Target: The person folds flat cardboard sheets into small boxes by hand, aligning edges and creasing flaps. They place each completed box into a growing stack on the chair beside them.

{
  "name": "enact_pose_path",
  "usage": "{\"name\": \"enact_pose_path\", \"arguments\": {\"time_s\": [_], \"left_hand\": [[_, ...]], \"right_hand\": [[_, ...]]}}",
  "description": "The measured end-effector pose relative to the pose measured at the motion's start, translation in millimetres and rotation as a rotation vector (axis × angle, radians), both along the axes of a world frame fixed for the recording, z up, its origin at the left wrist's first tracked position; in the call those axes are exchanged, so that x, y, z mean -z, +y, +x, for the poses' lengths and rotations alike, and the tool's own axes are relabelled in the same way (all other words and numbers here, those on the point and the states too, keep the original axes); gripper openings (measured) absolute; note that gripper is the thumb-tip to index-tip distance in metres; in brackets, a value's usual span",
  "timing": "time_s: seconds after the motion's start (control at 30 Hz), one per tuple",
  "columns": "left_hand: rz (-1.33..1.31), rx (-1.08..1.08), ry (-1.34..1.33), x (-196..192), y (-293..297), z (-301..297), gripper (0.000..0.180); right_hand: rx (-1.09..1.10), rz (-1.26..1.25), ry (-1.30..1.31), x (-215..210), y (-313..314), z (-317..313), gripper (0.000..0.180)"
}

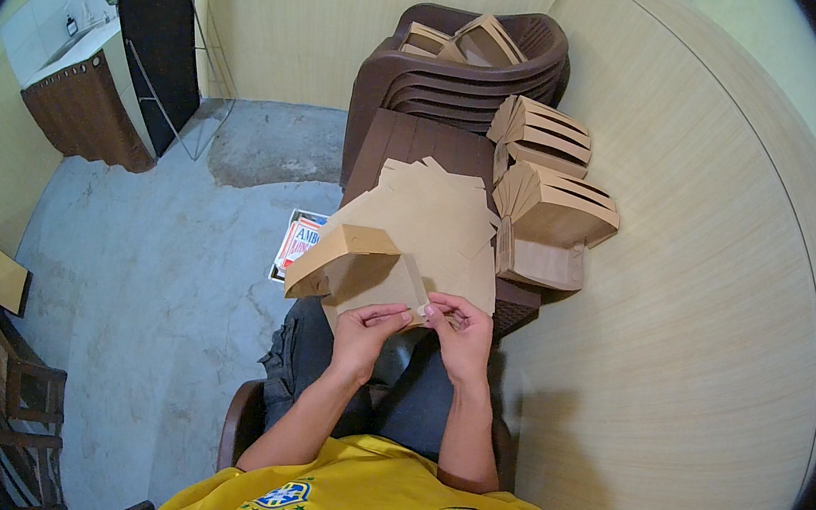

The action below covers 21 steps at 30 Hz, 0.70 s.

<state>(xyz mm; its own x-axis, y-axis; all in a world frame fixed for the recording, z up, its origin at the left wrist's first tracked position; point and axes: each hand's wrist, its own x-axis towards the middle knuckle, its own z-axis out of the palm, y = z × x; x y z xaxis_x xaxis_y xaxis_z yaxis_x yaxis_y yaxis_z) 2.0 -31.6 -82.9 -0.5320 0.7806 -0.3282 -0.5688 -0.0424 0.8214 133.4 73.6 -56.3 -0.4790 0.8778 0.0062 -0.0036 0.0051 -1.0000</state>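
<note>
A partly folded brown cardboard box (359,240) is tilted over my lap, its lid side standing up at the left. My left hand (365,339) pinches the box's near edge, thumb and fingers close together. Right beside it, my right hand (462,336) grips the near right corner of the same box. The fingertips of both hands almost meet there, and they hide the fold between them. Under and beyond the box lies a pile of flat cardboard blanks (443,214), fanned unevenly on a brown slatted table (412,135).
Nested folded boxes (557,227) stand right of the blanks, with another group (548,130) behind. Stacked brown plastic chairs (467,86) hold more boxes (492,43). A wood-patterned wall (702,238) rises at the right. A printed packet (299,243) sits low left of the table.
</note>
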Motion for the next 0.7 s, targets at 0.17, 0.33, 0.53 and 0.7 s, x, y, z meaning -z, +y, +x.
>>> {"name": "enact_pose_path", "arguments": {"time_s": [0.17,0.33,0.53,0.7], "left_hand": [[0.043,-0.036,0.047,1.9,1.4,3.7,0.025],[0.011,-0.029,-0.032,8.5,2.8,6.1,0.026],[0.04,-0.091,-0.105,14.5,4.5,11.3,0.024],[0.094,-0.152,-0.159,20.6,8.1,15.4,0.025]], "right_hand": [[-0.083,0.028,-0.06,-4.6,-2.8,-0.8,0.02],[-0.05,0.121,-0.197,-9.2,-4.3,-1.5,0.015],[-0.005,0.208,-0.2,-5.5,-5.7,-5.1,0.012],[-0.011,0.248,-0.223,-9.6,-7.2,-6.2,0.014]]}}
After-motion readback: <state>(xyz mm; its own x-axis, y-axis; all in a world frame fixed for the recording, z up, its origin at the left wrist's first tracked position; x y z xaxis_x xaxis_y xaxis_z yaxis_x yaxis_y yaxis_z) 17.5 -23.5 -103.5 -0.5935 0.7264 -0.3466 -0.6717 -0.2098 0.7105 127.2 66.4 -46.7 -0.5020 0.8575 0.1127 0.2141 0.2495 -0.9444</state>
